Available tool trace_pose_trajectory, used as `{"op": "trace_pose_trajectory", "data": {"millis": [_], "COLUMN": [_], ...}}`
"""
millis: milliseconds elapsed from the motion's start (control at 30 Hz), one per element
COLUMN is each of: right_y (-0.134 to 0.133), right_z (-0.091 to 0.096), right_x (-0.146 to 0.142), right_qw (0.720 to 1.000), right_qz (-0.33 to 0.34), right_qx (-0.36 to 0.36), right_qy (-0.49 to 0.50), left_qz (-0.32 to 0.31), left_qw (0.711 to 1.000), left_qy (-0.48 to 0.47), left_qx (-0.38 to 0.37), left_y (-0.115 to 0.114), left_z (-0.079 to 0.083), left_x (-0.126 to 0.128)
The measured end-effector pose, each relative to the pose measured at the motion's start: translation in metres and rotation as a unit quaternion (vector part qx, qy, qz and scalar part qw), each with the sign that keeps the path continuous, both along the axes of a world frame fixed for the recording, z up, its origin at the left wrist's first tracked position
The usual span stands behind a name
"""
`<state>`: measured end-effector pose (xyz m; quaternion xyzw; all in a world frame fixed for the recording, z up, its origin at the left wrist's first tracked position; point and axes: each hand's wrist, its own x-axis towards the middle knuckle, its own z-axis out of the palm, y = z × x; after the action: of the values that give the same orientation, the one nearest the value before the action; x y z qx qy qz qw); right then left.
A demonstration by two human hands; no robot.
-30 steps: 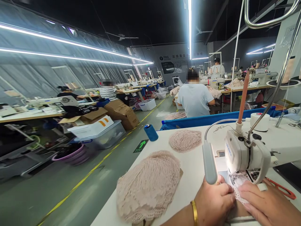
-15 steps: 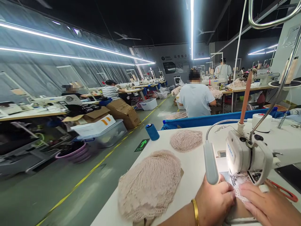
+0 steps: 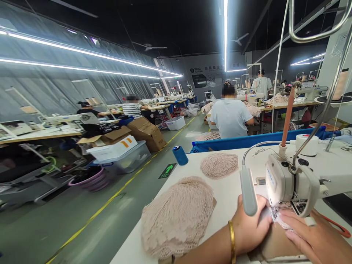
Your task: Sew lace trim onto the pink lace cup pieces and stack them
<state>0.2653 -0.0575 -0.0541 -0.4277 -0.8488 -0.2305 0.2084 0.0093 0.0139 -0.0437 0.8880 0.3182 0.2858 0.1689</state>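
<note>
- Left hand (image 3: 250, 229), before sewing machine (image 3: 279, 179): half-curled, grip unclear.
- Right hand (image 3: 316, 234), same side: fingers extended on lace (image 3: 277, 217).
- 2 beige piles (image 3: 180, 216) left of sewing machine.

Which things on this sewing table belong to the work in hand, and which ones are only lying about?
In the work:
white lace piece, partly under the right hand
sewing machine
grey lamp
beige lace piles, probably

Apparently just lying about:
blue thread cone
orange tool, partly hidden
black flat object
</note>
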Motion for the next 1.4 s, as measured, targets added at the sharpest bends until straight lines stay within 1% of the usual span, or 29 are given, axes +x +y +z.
{"op": "trace_pose_trajectory", "data": {"millis": [67, 100, 167, 233, 333, 400, 467, 533, 600, 700, 767, 833, 900, 967, 1000, 1033, 1067, 1133, 1200, 1300, 1400], "right_y": [0.001, 0.001, 0.002, 0.003, 0.003, 0.002, 0.001, 0.000, -0.001, -0.002, -0.002, -0.002, -0.002, -0.002, -0.003, -0.004, -0.005, -0.007, -0.008, -0.009, -0.009], "right_z": [0.002, 0.002, 0.002, 0.001, 0.001, 0.003, 0.006, 0.011, 0.019, 0.030, 0.031, 0.027, 0.020, 0.012, 0.009, 0.006, 0.003, -0.001, -0.002, 0.001, 0.006], "right_x": [0.000, 0.000, 0.000, 0.001, 0.001, 0.000, -0.002, -0.005, -0.009, -0.017, -0.022, -0.023, -0.021, -0.017, -0.014, -0.012, -0.009, -0.004, 0.000, 0.002, 0.001], "right_qw": [1.000, 1.000, 0.999, 0.999, 0.999, 0.998, 0.997, 0.995, 0.994, 0.993, 0.994, 0.996, 0.997, 0.990, 0.987, 0.985, 0.986, 0.989, 0.990, 0.991, 0.993], "right_qz": [0.012, 0.016, 0.023, 0.027, 0.039, 0.051, 0.060, 0.067, 0.081, 0.093, 0.081, 0.072, 0.070, 0.070, 0.066, 0.062, 0.060, 0.067, 0.073, 0.070, 0.070], "right_qx": [0.012, 0.014, 0.018, 0.014, 0.015, 0.020, 0.035, 0.056, 0.066, 0.072, 0.076, 0.050, -0.021, -0.105, -0.134, -0.148, -0.151, -0.134, -0.117, -0.106, -0.089], "right_qy": [0.006, 0.009, 0.013, 0.012, 0.010, 0.012, 0.027, 0.041, 0.038, 0.020, 0.016, 0.002, -0.026, -0.057, -0.062, -0.057, -0.046, -0.014, 0.016, 0.032, 0.014], "left_qz": [0.023, 0.025, 0.023, 0.032, 0.060, 0.069, 0.043, -0.015, -0.060, -0.072, -0.078, -0.072, -0.062, -0.055, -0.057, -0.067, -0.082, -0.124, -0.147, -0.141, -0.117], "left_qw": [0.998, 0.997, 0.997, 0.996, 0.990, 0.982, 0.975, 0.969, 0.963, 0.962, 0.965, 0.970, 0.972, 0.971, 0.970, 0.969, 0.968, 0.964, 0.959, 0.955, 0.957], "left_qy": [0.015, 0.029, 0.058, 0.081, 0.104, 0.107, 0.106, 0.119, 0.154, 0.189, 0.176, 0.141, 0.105, 0.082, 0.072, 0.061, 0.050, 0.037, 0.040, 0.038, 0.029], "left_qx": [-0.048, -0.060, -0.053, -0.014, 0.077, 0.139, 0.188, 0.214, 0.213, 0.185, 0.176, 0.183, 0.203, 0.220, 0.226, 0.229, 0.230, 0.233, 0.241, 0.258, 0.265], "left_y": [0.007, 0.010, 0.013, 0.012, 0.002, -0.004, -0.009, -0.009, -0.008, -0.007, -0.007, -0.009, -0.009, -0.010, -0.009, -0.008, -0.008, -0.006, -0.006, -0.008, -0.012], "left_z": [0.003, 0.004, 0.005, 0.005, 0.006, 0.009, 0.012, 0.013, 0.010, 0.000, -0.007, -0.010, -0.010, -0.008, -0.007, -0.007, -0.007, -0.011, -0.016, -0.024, -0.027], "left_x": [0.002, 0.002, 0.003, 0.003, 0.001, 0.000, -0.001, -0.002, -0.004, -0.005, -0.006, -0.008, -0.008, -0.008, -0.007, -0.006, -0.005, -0.003, -0.002, -0.002, -0.002]}}
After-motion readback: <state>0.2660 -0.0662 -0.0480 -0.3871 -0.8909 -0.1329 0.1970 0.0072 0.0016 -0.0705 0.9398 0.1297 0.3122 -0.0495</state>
